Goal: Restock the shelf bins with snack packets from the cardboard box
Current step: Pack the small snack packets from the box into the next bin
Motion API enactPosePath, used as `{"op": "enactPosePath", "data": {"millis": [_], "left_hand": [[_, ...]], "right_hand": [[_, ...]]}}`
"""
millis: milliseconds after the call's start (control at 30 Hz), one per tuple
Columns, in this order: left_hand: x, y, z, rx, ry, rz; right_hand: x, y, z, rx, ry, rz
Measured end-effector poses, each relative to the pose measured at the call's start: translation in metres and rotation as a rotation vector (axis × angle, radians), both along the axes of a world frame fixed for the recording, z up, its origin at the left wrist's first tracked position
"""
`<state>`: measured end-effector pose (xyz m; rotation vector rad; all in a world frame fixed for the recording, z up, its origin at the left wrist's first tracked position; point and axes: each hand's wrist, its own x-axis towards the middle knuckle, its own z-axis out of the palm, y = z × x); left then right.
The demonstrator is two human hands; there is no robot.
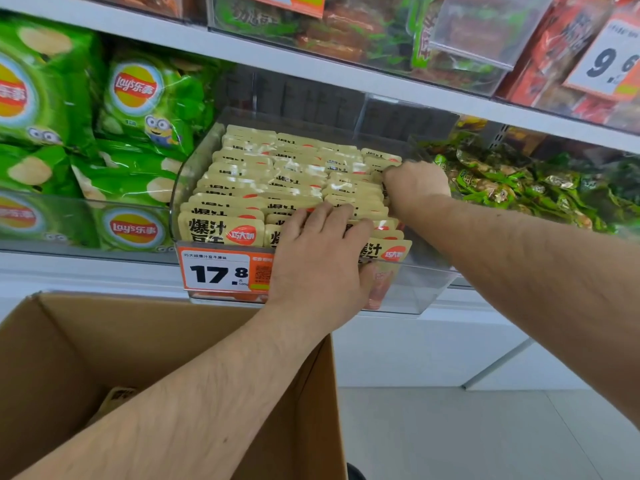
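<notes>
Packed bin, low shelf overhead

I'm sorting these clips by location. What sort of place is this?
Most likely a shop's snack aisle: an orange price tag on a clear bin of beige packets, green crisp bags beside it, and a cardboard box below.

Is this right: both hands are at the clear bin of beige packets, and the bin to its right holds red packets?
Not quite. In the head view, both the left hand and right hand are at the clear bin of beige packets, but the bin to its right holds green packets, not red.
</notes>
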<state>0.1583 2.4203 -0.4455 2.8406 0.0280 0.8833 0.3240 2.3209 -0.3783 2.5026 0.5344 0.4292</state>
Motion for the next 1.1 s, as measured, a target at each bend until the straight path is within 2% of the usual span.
{"op": "enactPosePath", "data": {"millis": [433,667,800,900,1000,1100], "left_hand": [[-0.003,-0.001,0.005,-0.009,0.013,-0.013],[-0.003,0.001,0.017,-0.047,0.111,-0.057],[-0.015,0.005,0.027,-0.101,0.104,-0.091],[-0.040,0.012,0.024,-0.171,-0.032,-0.043],[-0.074,0.029,0.007,-0.312,-0.184,0.005],[-0.110,0.053,-0.024,-0.380,-0.174,0.002]], "right_hand": [[0.009,-0.001,-0.015,0.212,0.031,0.037],[-0.003,-0.011,0.001,0.189,0.153,0.028],[-0.033,-0.023,0.019,0.588,0.121,0.049],[-0.076,-0.021,0.022,0.867,-0.024,0.220],[-0.134,0.000,0.010,1.047,-0.147,0.535],[-0.188,0.031,-0.021,1.080,-0.079,0.833]]}}
